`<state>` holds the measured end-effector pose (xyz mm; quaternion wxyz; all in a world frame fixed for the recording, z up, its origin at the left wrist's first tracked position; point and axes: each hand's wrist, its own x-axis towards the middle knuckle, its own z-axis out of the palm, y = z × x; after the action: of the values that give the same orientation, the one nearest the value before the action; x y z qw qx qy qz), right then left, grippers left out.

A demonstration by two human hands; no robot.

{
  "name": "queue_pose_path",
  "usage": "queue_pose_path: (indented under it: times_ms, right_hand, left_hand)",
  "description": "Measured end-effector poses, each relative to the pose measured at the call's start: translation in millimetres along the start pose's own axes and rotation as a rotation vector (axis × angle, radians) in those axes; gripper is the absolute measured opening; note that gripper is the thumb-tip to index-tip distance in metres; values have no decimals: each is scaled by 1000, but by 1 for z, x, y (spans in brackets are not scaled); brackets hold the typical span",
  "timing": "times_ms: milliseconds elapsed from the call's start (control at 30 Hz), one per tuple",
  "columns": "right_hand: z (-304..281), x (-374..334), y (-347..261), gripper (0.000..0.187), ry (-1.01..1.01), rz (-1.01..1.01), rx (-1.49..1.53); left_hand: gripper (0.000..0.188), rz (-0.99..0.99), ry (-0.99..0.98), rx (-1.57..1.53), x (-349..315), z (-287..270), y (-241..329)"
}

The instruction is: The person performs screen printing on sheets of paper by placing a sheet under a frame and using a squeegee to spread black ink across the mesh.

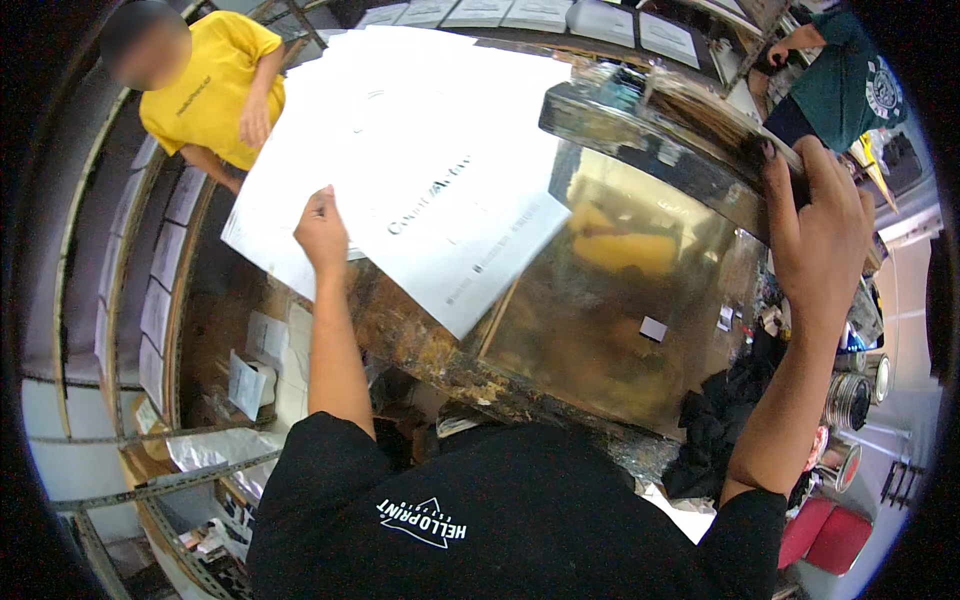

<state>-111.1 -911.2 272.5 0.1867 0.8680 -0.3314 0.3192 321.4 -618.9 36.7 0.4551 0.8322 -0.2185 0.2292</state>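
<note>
Head view: left fingers (325, 210) pinch white sheet (470, 170), right fingers (822, 165) grip wooden bar (712, 120) at right edge of surface (425, 335).
Black lettering (430, 195) blurs; right fingers partly hidden.

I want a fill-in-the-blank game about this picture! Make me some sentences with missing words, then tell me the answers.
1. The hand over the white paper is the person's ____ one.
2. The other worker at the upper left wears a shirt coloured ____.
3. The person's own top, at the bottom of the picture, is ____ with a small white print.

Missing words: left; yellow; black.
</note>
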Motion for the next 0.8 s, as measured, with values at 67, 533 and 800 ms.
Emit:
queue_pose_path:
  times_ms: [67, 533, 800]
  right_hand:
    - [-3, -1, -5, 39, -64, 25, 23]
    - [4, 15, 8, 46, -2, -13, 44]
    - [-8, 20, 4, 42, -67, 42, 120]
  left_hand:
    - [35, -25, 16, 208, 30, -37, -39]
    - [59, 994, -1108, 406, -51, 86, 82]
    - [51, 1126, -1028, -128, -212, 164, 233]
